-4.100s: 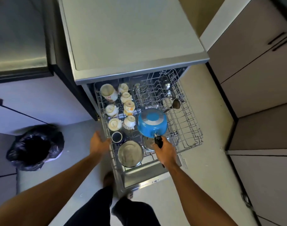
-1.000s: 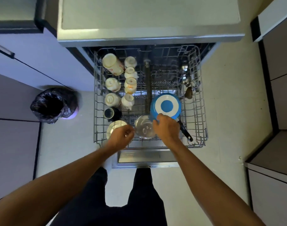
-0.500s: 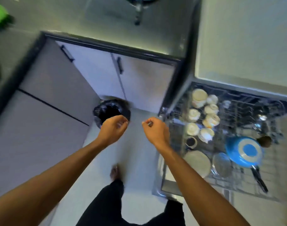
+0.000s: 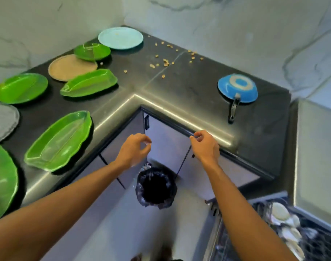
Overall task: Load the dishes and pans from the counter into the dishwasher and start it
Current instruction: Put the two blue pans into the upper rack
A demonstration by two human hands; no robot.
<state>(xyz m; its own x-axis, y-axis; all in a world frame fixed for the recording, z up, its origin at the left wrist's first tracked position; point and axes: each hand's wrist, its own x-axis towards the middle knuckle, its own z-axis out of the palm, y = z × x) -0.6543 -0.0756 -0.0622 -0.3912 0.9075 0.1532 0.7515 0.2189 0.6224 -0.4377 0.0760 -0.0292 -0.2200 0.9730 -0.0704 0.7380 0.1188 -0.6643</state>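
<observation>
Left hand (image 4: 133,150): loosely curled, empty, touching nothing. Right hand (image 4: 205,146): loosely curled, empty, near dark stone counter (image 4: 179,87) edge.

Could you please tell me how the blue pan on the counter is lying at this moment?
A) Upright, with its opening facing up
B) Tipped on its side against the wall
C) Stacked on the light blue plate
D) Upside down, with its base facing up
D: the blue pan lies bottom-up on the dark counter, with the pale ring of its base showing and its black handle pointing toward the counter's front edge.
</observation>
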